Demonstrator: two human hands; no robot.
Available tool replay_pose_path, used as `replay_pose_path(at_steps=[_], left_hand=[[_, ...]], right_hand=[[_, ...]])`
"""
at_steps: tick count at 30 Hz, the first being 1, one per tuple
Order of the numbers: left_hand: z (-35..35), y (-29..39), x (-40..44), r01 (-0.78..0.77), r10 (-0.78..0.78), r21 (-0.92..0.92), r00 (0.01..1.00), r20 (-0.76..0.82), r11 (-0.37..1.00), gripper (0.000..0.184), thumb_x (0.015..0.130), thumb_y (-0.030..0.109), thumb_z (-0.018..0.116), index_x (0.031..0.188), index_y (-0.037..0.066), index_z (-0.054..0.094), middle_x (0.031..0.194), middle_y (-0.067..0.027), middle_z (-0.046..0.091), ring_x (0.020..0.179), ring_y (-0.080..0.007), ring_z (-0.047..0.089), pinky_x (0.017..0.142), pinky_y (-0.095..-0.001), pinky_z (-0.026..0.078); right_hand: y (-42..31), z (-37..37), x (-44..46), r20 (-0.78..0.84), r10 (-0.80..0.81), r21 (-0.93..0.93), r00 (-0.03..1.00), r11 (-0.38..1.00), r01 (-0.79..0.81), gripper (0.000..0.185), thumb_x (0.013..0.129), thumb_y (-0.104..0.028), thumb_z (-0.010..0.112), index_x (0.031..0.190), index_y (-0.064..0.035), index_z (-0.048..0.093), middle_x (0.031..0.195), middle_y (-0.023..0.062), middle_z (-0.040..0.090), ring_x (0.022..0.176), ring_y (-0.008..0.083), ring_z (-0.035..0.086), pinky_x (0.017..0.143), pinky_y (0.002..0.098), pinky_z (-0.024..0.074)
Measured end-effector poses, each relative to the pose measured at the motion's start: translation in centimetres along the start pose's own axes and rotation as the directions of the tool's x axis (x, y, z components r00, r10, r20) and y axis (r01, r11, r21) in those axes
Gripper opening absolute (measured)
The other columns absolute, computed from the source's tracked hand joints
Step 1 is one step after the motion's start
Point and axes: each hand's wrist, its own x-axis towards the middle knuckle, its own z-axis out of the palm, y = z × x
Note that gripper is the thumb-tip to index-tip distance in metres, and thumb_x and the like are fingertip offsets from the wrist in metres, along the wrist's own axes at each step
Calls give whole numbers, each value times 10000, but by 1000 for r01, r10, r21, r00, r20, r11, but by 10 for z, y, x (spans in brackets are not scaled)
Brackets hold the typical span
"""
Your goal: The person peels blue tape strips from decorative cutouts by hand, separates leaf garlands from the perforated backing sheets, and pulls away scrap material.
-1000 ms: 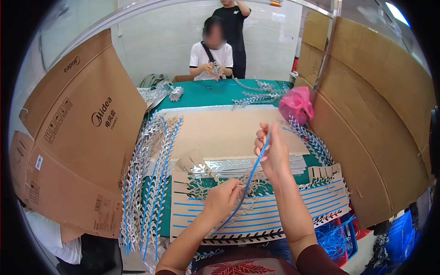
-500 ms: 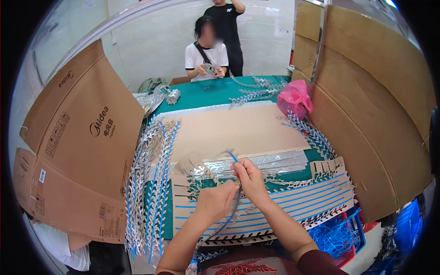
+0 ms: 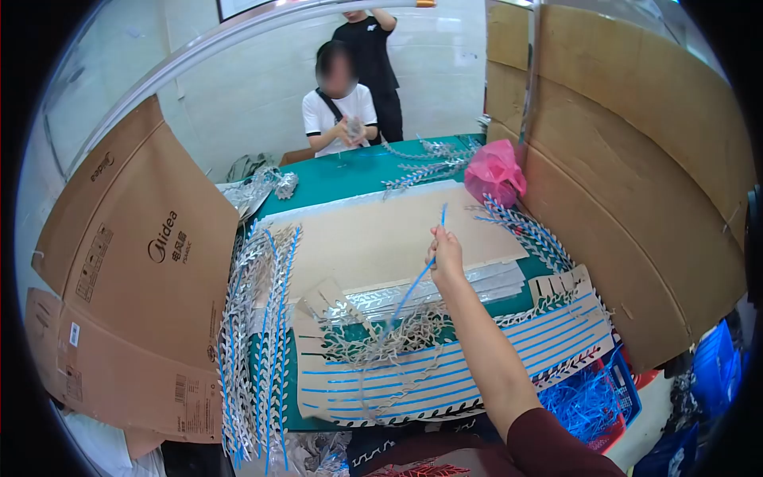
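Note:
My right hand (image 3: 447, 253) is closed around a blue strip (image 3: 413, 296), raised above the middle of the table. One end pokes up past my fingers; the rest hangs down to the left, smeared by motion. Below it lies a tangle of pale leaf-shaped cut strips (image 3: 413, 332). Nearest my body is a tan sheet (image 3: 477, 367) with parallel blue lines and cut leaf edging. My left hand is out of view.
Leafy strips with blue stems (image 3: 266, 342) lie along the left side. Cardboard panels (image 3: 151, 254) flank the table. A pink plastic bag (image 3: 494, 171) sits at the far right, and a basket of blue shreds (image 3: 584, 409) stands below. Two people are across the table.
My right hand has moved up and away from me with the blue strip. My left hand, which was beside it at the strip, has left the view. The camera view has shifted slightly.

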Motion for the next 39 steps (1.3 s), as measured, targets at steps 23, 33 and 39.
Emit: replay_pose_path(at_steps=[23, 33, 39], left_hand=[[71, -146, -100, 834, -807, 326, 531, -260, 444, 326, 920, 377, 743, 1033, 80, 667, 915, -79, 679, 865, -276, 652, 773, -406, 469], [100, -151, -80, 619, -721, 758, 620, -310, 206, 230, 888, 322, 706, 999, 147, 606, 921, -16, 655, 938, -231, 625, 833, -402, 431], [91, -132, -64, 779, -774, 548, 537, -336, 303, 721, 791, 592, 777, 1282, 97, 593, 1093, -91, 671, 1037, -299, 611, 885, -453, 429]], right_hand=[[-248, -17, -31, 112, -556, 451, 823, 767, 457, 128, 1072, -203, 539, 1101, -84, 576, 654, -60, 360, 518, 59, 325, 428, 221, 270], [-393, 59, -125, 850, -349, 265, 393, 930, 253, 147, 1069, -190, 545, 1046, -45, 544, 684, -36, 401, 552, 60, 381, 480, 221, 335], [-414, 112, -173, 879, -365, 263, 307, 908, 327, 188, 1065, -222, 548, 949, -75, 534, 688, -42, 450, 548, 71, 414, 489, 239, 381]])
